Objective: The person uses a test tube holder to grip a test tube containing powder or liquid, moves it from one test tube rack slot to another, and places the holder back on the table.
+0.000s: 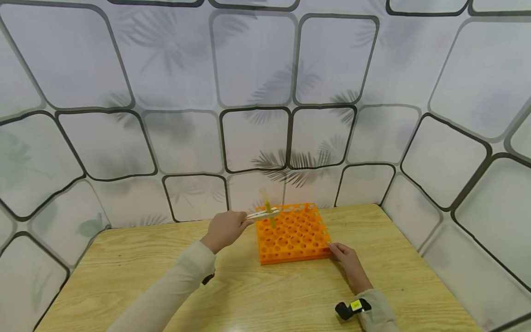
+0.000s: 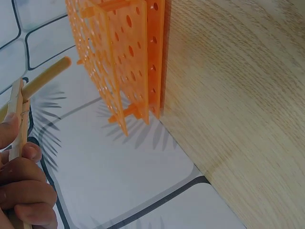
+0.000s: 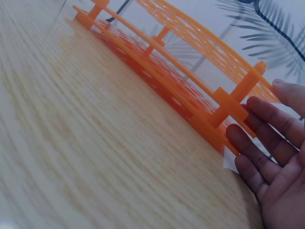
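My left hand (image 1: 224, 230) grips the handles of a wooden test tube clamp (image 2: 15, 98). In the clamp's jaws is a test tube (image 2: 47, 76) with yellow liquid, tilted over the left part of the orange test tube rack (image 1: 294, 255). The tube's rounded lower end stands apart from the rack in the left wrist view. At the rack's front right corner, my right hand (image 1: 348, 265) holds the frame. Its thumb (image 3: 288, 93) lies at the top plate, while the other fingers meet the end of the lower tiers.
The rack stands on a wood-grain table (image 1: 232, 295) near its back edge. Behind and beside the table hangs a white covering (image 1: 257, 138) with rounded grey outlines and leaf prints. A small black device (image 1: 352, 308) is strapped to the right wrist.
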The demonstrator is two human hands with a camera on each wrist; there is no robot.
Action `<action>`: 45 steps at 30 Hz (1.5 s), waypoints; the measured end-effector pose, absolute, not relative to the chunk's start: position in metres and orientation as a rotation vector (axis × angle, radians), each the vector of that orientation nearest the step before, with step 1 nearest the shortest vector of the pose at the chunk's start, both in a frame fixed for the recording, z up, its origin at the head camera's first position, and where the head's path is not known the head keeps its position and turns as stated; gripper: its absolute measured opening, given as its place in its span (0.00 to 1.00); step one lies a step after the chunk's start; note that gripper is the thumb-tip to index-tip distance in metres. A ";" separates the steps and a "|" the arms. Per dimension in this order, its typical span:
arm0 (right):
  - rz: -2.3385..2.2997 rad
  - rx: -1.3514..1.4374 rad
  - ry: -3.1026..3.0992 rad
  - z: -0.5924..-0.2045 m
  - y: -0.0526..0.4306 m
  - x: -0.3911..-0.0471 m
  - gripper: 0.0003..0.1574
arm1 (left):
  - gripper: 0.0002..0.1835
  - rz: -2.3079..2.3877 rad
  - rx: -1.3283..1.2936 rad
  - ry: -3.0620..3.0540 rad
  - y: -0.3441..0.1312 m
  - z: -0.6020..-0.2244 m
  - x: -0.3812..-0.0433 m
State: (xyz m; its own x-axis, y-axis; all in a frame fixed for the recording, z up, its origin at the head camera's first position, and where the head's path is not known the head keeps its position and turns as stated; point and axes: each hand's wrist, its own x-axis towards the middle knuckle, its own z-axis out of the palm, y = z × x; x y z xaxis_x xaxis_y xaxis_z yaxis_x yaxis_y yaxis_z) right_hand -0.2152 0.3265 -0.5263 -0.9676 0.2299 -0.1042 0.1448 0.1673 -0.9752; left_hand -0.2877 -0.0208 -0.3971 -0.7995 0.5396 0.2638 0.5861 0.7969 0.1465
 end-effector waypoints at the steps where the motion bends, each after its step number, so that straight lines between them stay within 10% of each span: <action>1: 1.949 -0.385 -2.348 -0.526 0.326 -0.215 0.29 | 0.22 -0.330 -0.876 -2.781 -0.021 -0.397 -0.287; 45: 1.965 -0.400 -2.349 -0.523 0.325 -0.215 0.28 | 0.22 -0.282 -0.852 -2.791 -0.042 -0.413 -0.285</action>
